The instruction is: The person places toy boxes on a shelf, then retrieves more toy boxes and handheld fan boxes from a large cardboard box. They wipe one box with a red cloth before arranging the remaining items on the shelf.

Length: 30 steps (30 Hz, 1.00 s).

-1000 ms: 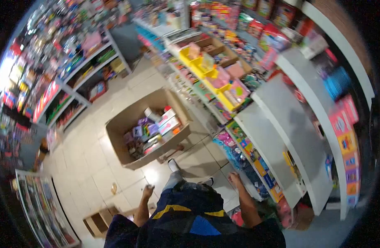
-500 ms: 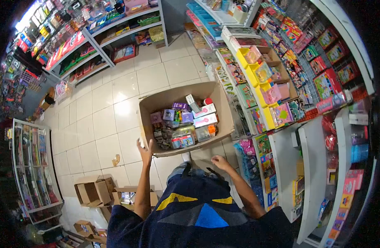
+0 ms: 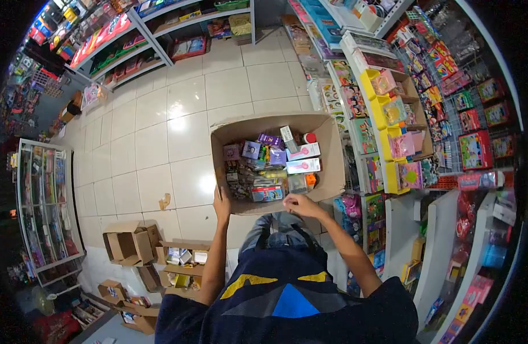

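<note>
A large open cardboard box (image 3: 332, 166) stands in front of my legs, filled with small packaged goods. My left hand (image 3: 222, 205) is wrapped around its near left corner. My right hand (image 3: 303, 205) is over the near rim, its fingers curled together; whether anything is between them is hidden. Close by lie a clear plastic pack (image 3: 297, 183) and a small orange item (image 3: 311, 180). Further in are a blue-and-red pack (image 3: 267, 194), two white-and-pink boxes (image 3: 303, 165), purple boxes (image 3: 252, 150), a grey-white carton (image 3: 288, 137) and a round red-topped container (image 3: 310, 138).
Shelves of packaged toys and yellow bins (image 3: 380, 117) run along my right. Smaller open cartons (image 3: 128, 245) lie on the floor at lower left. A glass-fronted cabinet (image 3: 49, 206) stands at far left, with more shelves (image 3: 160, 34) at the back. A brown scrap (image 3: 165, 201) lies on the tiles (image 3: 152, 152).
My left hand has come from beside the box onto its near left corner. My right hand has moved forward from in front of me to the near rim. The view has shifted slightly.
</note>
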Motion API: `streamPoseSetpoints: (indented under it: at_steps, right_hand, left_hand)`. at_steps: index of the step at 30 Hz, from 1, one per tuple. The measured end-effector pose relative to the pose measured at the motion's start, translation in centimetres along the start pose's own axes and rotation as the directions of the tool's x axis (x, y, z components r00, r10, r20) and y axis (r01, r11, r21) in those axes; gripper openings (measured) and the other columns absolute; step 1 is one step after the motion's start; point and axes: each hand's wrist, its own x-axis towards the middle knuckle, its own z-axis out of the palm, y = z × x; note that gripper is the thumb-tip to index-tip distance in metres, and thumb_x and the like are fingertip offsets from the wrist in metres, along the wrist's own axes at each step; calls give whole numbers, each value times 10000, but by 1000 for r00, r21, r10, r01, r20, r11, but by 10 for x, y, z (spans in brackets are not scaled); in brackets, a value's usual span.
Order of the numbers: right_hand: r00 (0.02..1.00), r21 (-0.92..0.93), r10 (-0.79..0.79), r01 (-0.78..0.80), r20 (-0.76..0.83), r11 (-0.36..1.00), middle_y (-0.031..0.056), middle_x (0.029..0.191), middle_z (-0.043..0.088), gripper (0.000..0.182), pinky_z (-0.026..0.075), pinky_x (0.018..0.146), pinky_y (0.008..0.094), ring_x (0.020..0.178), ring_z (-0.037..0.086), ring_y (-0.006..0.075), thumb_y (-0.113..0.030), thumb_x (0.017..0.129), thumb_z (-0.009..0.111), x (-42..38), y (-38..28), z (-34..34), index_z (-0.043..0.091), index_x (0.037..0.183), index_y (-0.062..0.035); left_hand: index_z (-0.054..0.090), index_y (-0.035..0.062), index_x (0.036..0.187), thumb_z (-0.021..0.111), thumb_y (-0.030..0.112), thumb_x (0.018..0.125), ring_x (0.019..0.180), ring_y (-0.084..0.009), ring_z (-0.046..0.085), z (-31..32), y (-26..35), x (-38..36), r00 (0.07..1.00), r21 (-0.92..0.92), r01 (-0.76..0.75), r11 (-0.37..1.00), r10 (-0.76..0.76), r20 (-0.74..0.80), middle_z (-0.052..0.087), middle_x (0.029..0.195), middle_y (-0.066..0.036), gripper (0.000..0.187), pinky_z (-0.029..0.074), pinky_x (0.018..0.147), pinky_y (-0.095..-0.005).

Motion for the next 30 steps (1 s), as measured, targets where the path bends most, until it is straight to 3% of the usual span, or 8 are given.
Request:
streamPoseSetpoints:
  at_steps: [6,8,10,12,19,22,26,30]
  right_hand:
    - [951,-96,143,-175,-274,980,101,940,617,325,487,765,344,876,607,189,-234,852,669,84,23,-48,548,1092,-50]
    - [827,-422,-160,-101,-539,901,199,1103,566,528,438,879,429,1046,554,340,-255,789,710,115,38,-62,460,1212,-64]
    - [743,-371,-171,-110,-647,922,237,1223,461,714,380,946,486,1157,442,436,-281,729,759,149,44,-80,361,1298,-112]
    - [689,-351,-19,-345,-725,871,226,1237,434,787,388,921,533,1154,437,447,-309,709,780,166,18,-90,317,1326,-152]
    - [635,-332,-114,-235,-764,914,198,1190,552,665,434,897,474,1092,539,389,-296,731,746,200,79,-108,425,1293,-143]
    - [549,-142,84,-357,-832,923,216,1149,581,643,443,881,481,1057,556,417,-255,757,700,185,68,-106,406,1311,-113]
    - [451,-72,-140,166,-881,983,247,1135,588,559,442,889,436,1035,576,406,-237,815,619,165,96,-118,416,1303,-57]
    - [786,-27,81,-123,-613,992,179,1116,575,467,438,889,364,1042,556,257,-208,837,592,134,87,-141,470,1265,-68]
  left_hand:
    - [473,28,1317,423,282,981,1151,-387,531,8,10,-3,996,18,5,1000,-4,-88,566,1219,-243,424,412,958,-392]
    - [483,17,1306,431,267,982,1145,-374,541,9,9,-1,996,-4,18,1000,-18,-92,573,1211,-239,412,416,952,-384]
    - [492,10,1294,436,267,982,1132,-362,553,9,11,-2,996,-13,1,1000,-3,-93,582,1197,-236,408,421,943,-375]
    - [497,4,1286,440,270,983,1120,-353,562,8,7,-1,996,-1,21,1000,-21,-91,589,1184,-233,408,425,935,-370]
    - [500,9,1280,439,309,987,1112,-347,570,5,3,1,995,34,68,997,-65,-78,597,1175,-229,424,428,926,-372]
    - [495,25,1291,439,314,987,1117,-341,570,3,11,1,996,23,68,997,-67,-63,599,1174,-226,423,429,925,-375]
    - [494,35,1295,441,310,987,1108,-332,579,4,8,1,995,21,43,999,-41,-87,606,1164,-221,416,435,917,-379]
    - [500,29,1286,444,302,987,1096,-331,589,4,11,1,995,17,58,998,-57,-83,615,1145,-221,409,445,906,-378]
